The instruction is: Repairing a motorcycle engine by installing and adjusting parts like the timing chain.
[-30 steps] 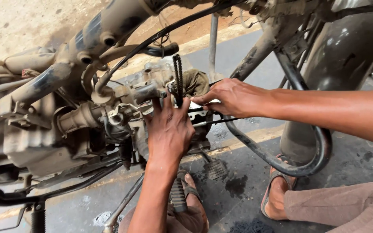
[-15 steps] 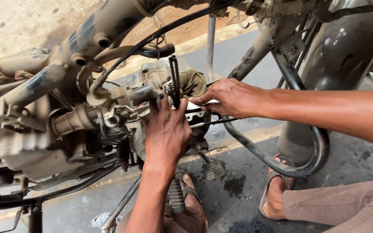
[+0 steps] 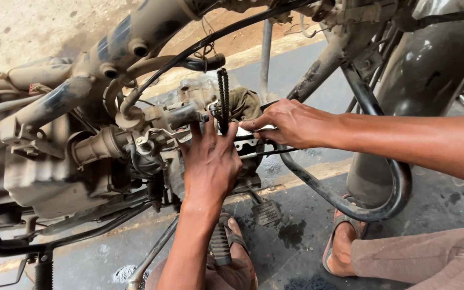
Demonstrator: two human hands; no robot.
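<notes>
The engine (image 3: 108, 156) of a stripped motorcycle, grimy and mounted in its frame (image 3: 135, 32), serves as the reference point. At the right end of the engine, a short loop of black chain (image 3: 223, 99) stands upright out of the casing, with a dirty rag (image 3: 245, 104) tucked just behind it.

The left hand (image 3: 210, 161) rises from below the engine, palm against the casing, fingers spread and extended upward; the fingertips touch the base of the chain and the metal parts beside it. The hand is open, not clamped on anything.

The right hand (image 3: 291, 123) enters from the right of the engine. Its fingers are pinched together on a small light-coloured metal part (image 3: 245, 131) just beside the chain; the part is mostly hidden by the fingers.

A curved black guard bar (image 3: 371, 209) loops to the right of the engine, below the right forearm. Under the engine, both feet in sandals (image 3: 345, 241) rest on the stained concrete floor (image 3: 296, 252), near a ribbed footpeg (image 3: 267, 212).
</notes>
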